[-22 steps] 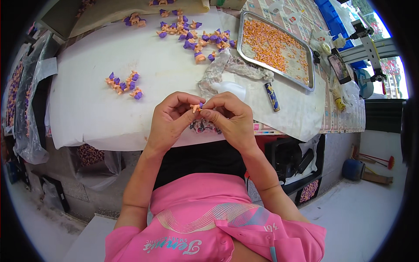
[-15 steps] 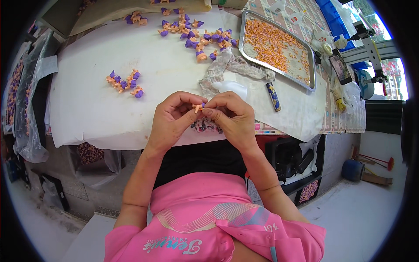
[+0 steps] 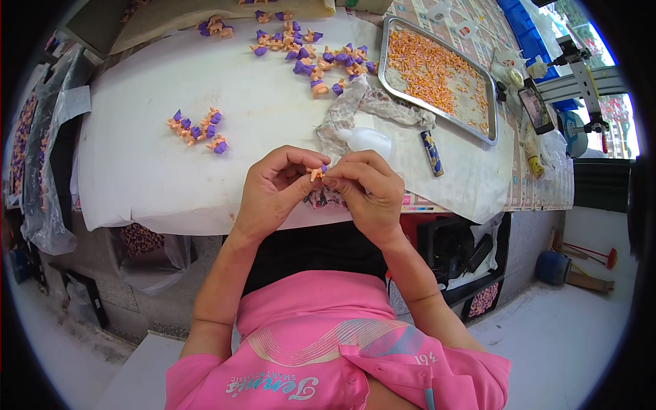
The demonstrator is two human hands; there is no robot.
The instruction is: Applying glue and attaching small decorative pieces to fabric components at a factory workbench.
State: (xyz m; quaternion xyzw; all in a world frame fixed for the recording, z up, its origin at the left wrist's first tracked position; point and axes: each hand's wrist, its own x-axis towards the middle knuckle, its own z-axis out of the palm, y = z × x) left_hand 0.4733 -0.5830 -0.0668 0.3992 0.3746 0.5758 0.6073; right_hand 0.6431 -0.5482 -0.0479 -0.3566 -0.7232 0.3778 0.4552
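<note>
Between the thumb and fingers of my left hand (image 3: pixel 268 198) is a small peach-and-purple toy figure (image 3: pixel 316 173), held just above the near edge of the table. My right hand (image 3: pixel 374 197) is pinched closed at the figure's right side; whatever its fingertips hold is too small to make out. To the left on the white sheet lies a small group of similar figures (image 3: pixel 195 131). A larger scatter of them (image 3: pixel 301 51) spreads across the far middle.
A metal tray (image 3: pixel 437 113) of tiny orange pieces stands at the far right. Nearer are a crumpled cloth (image 3: pixel 372 102), a white squeeze bottle (image 3: pixel 369 141) and a dark blue tube (image 3: pixel 432 153). A phone (image 3: pixel 535 108) on a stand is at the right edge.
Both hands stay together at the figure with only slight finger shifts; the right fingers curl a little more. The whole view has moved slightly.
</note>
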